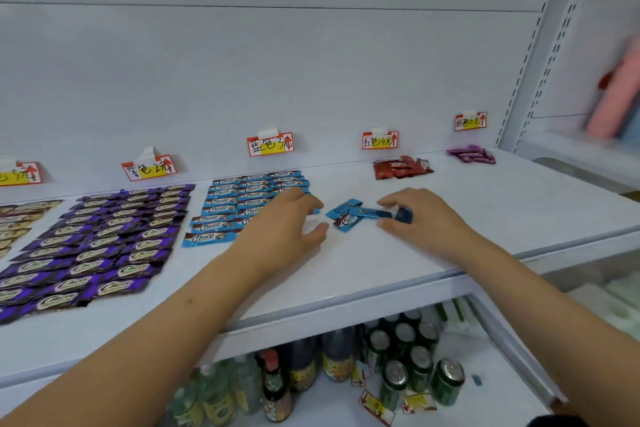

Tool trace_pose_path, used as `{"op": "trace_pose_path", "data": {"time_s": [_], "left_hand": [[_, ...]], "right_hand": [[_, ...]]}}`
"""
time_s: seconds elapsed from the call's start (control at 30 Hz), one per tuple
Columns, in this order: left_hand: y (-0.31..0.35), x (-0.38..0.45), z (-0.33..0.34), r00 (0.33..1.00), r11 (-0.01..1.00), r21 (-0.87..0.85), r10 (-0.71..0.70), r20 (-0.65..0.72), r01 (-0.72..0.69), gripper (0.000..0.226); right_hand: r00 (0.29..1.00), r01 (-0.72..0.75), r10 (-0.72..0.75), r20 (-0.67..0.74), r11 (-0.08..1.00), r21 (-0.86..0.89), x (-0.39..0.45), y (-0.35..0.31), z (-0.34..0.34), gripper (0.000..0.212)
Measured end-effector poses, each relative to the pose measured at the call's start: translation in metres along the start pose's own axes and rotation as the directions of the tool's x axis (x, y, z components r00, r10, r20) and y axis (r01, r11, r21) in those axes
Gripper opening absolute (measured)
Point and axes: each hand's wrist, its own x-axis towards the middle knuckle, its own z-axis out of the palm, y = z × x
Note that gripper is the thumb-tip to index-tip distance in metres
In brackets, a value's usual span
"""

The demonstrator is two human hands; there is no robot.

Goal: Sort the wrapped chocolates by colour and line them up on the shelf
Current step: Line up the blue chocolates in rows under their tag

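Resting palm-down on the white shelf (363, 274), the left hand (287, 229) is seen with its fingers loosely curved over the near right edge of the lined-up blue chocolates (242, 204); whether any bar is held cannot be told, since the fingertips are blurred against the wrappers. A small loose heap of blue chocolates (349, 215) is lying between the two hands, just beyond the thumb of the left one. The right end of that heap is touched by the right hand (419, 218), whose fingers are bent down onto it, with one dark-blue wrapper (403, 216) showing between them; a firm pinch cannot be confirmed. Further to the left of the left hand, the purple chocolates (104, 246) are laid out in rows, and a brown-and-cream group (17, 222) is cut off by the frame edge. Beyond the right hand, against the back wall, a red pile (401, 167) and a magenta pile (472, 153) are set under handwritten price tags (380, 140).
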Motion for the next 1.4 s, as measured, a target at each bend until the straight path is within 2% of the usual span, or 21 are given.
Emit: {"op": "trace_pose_path", "data": {"time_s": [0.07, 0.17, 0.33, 0.4, 0.5, 0.7, 0.87, 1.03, 1.17, 1.2, 1.27, 1.3, 1.33, 1.4], "left_hand": [[0.020, 0.019, 0.016, 0.998, 0.998, -0.020, -0.062, 0.016, 0.063, 0.043], [0.036, 0.032, 0.038, 0.996, 0.995, -0.050, -0.089, -0.010, 0.088, 0.032], [0.032, 0.029, 0.043, 0.987, 0.975, -0.175, -0.149, -0.059, 0.136, 0.023], [0.028, 0.027, 0.040, 0.985, 0.966, -0.209, -0.166, -0.054, 0.151, 0.025], [0.027, 0.025, 0.037, 0.987, 0.960, -0.239, -0.156, -0.037, 0.143, 0.027], [0.017, 0.010, 0.020, 0.987, 0.924, -0.352, -0.158, 0.013, 0.152, 0.018], [-0.015, -0.016, -0.007, 0.987, 0.907, -0.389, -0.156, 0.048, 0.162, 0.024], [-0.038, -0.047, -0.031, 0.979, 0.924, -0.324, -0.184, 0.093, 0.204, 0.026], [-0.053, -0.070, -0.034, 0.985, 0.953, -0.250, -0.167, 0.038, 0.171, 0.026], [-0.054, -0.075, -0.032, 0.987, 0.962, -0.227, -0.160, -0.005, 0.155, 0.024], [-0.053, -0.082, -0.030, 0.990, 0.977, -0.186, -0.122, -0.065, 0.109, 0.026], [-0.052, -0.084, -0.029, 0.993, 0.981, -0.174, -0.093, -0.067, 0.080, 0.028], [-0.050, -0.086, -0.029, 0.997, 0.986, -0.157, -0.058, -0.057, 0.048, 0.030], [-0.049, -0.088, -0.029, 1.000, 0.994, -0.110, -0.012, -0.019, 0.010, 0.033]], "right_hand": [[0.999, 0.046, -0.046, 0.000, 0.999, 0.017, 0.002, -0.001, 0.003, 0.026], [0.998, 0.055, -0.053, -0.027, 0.997, 0.062, 0.004, 0.000, 0.003, 0.011], [0.993, 0.059, -0.055, -0.102, 0.998, 0.036, 0.002, 0.000, 0.003, 0.011], [0.992, 0.012, 0.004, -0.129, 0.992, 0.123, 0.003, -0.001, 0.001, 0.014], [0.982, -0.087, 0.145, -0.123, 0.917, 0.391, 0.002, 0.000, -0.004, 0.014], [0.981, -0.085, 0.160, -0.111, 0.866, 0.493, -0.001, -0.009, -0.010, 0.020], [0.993, -0.042, 0.093, -0.072, 0.856, 0.515, -0.004, -0.021, -0.009, 0.015], [0.994, -0.056, 0.015, 0.108, 0.916, 0.397, 0.003, -0.071, 0.011, 0.013], [0.981, -0.140, 0.048, 0.188, 0.844, 0.518, 0.010, -0.107, 0.016, 0.029], [0.977, -0.143, 0.051, 0.207, 0.878, 0.456, 0.011, -0.112, 0.014, 0.031], [0.983, -0.040, 0.018, 0.181, 0.992, 0.117, 0.013, -0.113, 0.008, 0.036], [0.991, 0.028, -0.022, 0.132, 0.999, -0.044, 0.013, -0.109, 0.007, 0.040], [0.993, 0.091, -0.081, 0.088, 0.989, -0.115, 0.014, -0.104, 0.005, 0.041], [0.962, 0.249, -0.242, 0.123, 0.967, -0.044, 0.013, -0.092, 0.002, 0.040]]}}
